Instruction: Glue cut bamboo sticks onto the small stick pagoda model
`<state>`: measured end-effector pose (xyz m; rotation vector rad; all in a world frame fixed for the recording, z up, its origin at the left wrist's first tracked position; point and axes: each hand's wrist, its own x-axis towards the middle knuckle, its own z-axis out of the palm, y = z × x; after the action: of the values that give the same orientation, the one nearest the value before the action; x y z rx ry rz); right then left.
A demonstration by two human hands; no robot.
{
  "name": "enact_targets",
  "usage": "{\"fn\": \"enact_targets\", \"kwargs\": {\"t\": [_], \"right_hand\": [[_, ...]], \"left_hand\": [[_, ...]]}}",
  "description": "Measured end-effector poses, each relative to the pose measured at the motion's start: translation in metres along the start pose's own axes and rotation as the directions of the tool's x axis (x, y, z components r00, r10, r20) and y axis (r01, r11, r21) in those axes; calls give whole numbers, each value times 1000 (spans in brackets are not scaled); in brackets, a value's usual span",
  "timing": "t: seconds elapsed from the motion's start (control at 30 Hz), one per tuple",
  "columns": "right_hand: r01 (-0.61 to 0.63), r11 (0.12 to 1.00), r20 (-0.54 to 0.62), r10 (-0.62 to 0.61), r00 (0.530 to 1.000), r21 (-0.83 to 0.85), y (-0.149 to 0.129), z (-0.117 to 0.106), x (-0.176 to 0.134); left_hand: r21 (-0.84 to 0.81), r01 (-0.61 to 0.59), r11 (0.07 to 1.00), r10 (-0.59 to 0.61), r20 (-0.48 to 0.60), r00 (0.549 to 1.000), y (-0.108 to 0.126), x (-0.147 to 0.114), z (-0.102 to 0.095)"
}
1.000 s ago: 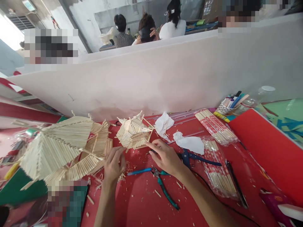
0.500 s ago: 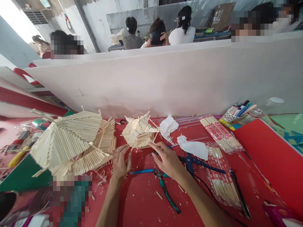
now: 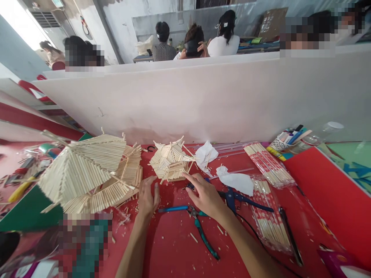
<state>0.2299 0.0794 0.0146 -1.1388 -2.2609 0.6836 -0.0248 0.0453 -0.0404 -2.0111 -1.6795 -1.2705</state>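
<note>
A small pavilion model made of wooden sticks (image 3: 169, 160) stands on the red tabletop (image 3: 171, 247) between and beyond my hands. My left hand (image 3: 147, 197) rests at its near left with fingers apart, holding nothing. My right hand (image 3: 204, 193) is open at its near right; the outstretched index finger reaches the model's lower edge, though whether it touches I cannot tell. Green-and-blue-handled pliers (image 3: 193, 211) lie between my forearms. A dark blue glue gun (image 3: 232, 199) lies partly behind my right hand. Left of my left hand stands a larger stick-built roofed model (image 3: 87, 170).
Packs of wooden sticks (image 3: 268, 166), white tissues (image 3: 236, 181), a black pen-like tool (image 3: 290, 235) and a red board (image 3: 327, 185) lie to the right. A pen cup (image 3: 284, 142) stands behind. A pale partition (image 3: 185, 100) closes the far edge; several people sit beyond it.
My left hand's fingers have drawn slightly back from the small model. My right hand stays almost in place. The whole view has shifted a little.
</note>
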Motion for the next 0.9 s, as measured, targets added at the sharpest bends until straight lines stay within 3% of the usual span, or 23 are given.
{"fn": "enact_targets", "kwargs": {"t": [0.17, 0.6, 0.9], "right_hand": [[-15, 998, -37, 17, 999, 61, -1, -6, 1], [37, 990, -43, -43, 998, -137, 6, -1, 0], [-40, 994, -153, 55, 987, 101, 14, -6, 4]], "left_hand": [[1, 3, 1000, -3, -3, 1000, 0, -1, 2], [-11, 27, 1000, -27, 2, 1000, -3, -4, 5], [-53, 176, 983, -170, 100, 980, -5, -6, 9]]}}
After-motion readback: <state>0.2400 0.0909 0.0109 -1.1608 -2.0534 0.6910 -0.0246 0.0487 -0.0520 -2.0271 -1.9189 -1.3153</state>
